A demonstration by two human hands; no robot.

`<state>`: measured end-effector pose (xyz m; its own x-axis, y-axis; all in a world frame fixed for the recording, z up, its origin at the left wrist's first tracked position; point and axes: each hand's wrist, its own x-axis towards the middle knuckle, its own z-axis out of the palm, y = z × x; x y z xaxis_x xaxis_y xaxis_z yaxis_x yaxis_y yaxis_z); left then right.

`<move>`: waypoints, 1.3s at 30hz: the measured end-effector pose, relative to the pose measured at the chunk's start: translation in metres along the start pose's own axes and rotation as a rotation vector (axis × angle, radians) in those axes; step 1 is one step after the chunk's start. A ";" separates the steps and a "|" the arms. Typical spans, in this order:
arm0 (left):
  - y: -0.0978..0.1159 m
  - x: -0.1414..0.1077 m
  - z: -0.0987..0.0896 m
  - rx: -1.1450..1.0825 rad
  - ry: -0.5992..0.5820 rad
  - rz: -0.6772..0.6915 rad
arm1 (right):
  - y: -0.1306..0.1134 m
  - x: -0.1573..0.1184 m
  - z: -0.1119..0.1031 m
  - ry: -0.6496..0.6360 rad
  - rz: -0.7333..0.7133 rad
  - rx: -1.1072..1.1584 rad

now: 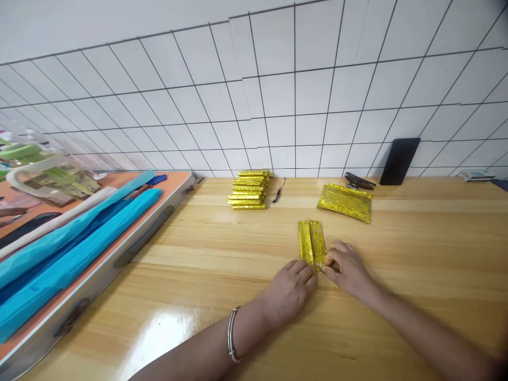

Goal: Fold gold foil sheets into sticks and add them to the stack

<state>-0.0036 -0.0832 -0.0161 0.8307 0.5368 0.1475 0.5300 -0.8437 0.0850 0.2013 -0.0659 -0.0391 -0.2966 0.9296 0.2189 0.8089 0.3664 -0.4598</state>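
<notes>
A gold foil paper (305, 238) lies on the wooden table, with a lengthwise slit or fold line down its middle. Curled fingers of my left hand (291, 291) close on its near edge. At the near right corner, the fingers of my right hand (349, 270) pinch the same foil. The fingertips of both hands almost meet, and part of the near edge is hidden under them. Beyond my right hand lies a flat stack of gold foil sheets (344, 203). Farther left, several narrow gold foil strips or rolls (250, 189) are piled near the wall.
A pen (279, 190) lies beside the pile. A dark hair clip (359, 181) sits behind the stack, and a black phone (400, 161) leans on the tiled wall. To the left, an orange-topped raised surface (174, 185) holds blue rolled material (99, 248) and a clear, green-lidded container (55, 172).
</notes>
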 end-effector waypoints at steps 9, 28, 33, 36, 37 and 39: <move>0.003 -0.001 -0.003 -0.016 -0.032 -0.027 | 0.006 -0.003 -0.002 0.011 0.008 0.019; 0.007 0.002 -0.010 0.011 -0.116 -0.055 | 0.025 -0.005 -0.015 -0.035 -0.086 0.267; 0.008 0.004 -0.011 0.037 -0.142 -0.068 | 0.021 -0.005 -0.015 -0.034 -0.068 0.233; 0.008 0.004 -0.010 0.028 -0.131 -0.048 | 0.014 -0.004 -0.011 0.021 -0.030 0.191; 0.008 0.003 -0.010 0.026 -0.123 -0.040 | 0.013 -0.003 -0.010 0.033 -0.017 0.166; 0.011 0.002 -0.009 0.028 -0.103 -0.036 | 0.011 -0.003 -0.006 0.041 -0.005 0.114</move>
<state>0.0022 -0.0911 -0.0062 0.8235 0.5658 0.0425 0.5631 -0.8241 0.0608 0.2147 -0.0651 -0.0394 -0.2778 0.9262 0.2551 0.7440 0.3754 -0.5528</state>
